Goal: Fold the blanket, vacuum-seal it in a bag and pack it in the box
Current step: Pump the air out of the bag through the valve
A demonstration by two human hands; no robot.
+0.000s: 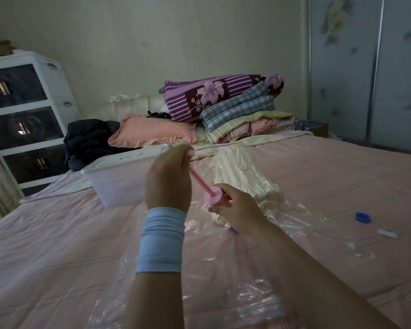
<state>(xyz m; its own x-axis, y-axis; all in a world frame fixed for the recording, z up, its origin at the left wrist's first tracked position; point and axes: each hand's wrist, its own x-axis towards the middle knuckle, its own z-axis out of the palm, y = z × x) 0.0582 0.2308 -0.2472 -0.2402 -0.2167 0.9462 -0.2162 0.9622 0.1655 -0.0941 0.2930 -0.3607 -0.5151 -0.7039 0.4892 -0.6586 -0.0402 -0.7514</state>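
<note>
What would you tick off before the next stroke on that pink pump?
1. Left hand grips the pump rod: ok.
2. Right hand holds the pump barrel: ok.
3. Pump seated on the bag's valve: cannot tell, hidden under the right hand.
4. Blanket inside the clear bag: ok.
5. Bag's opening sealed shut: cannot tell.
6. Blue cap off and set aside on the bed: ok.
</note>
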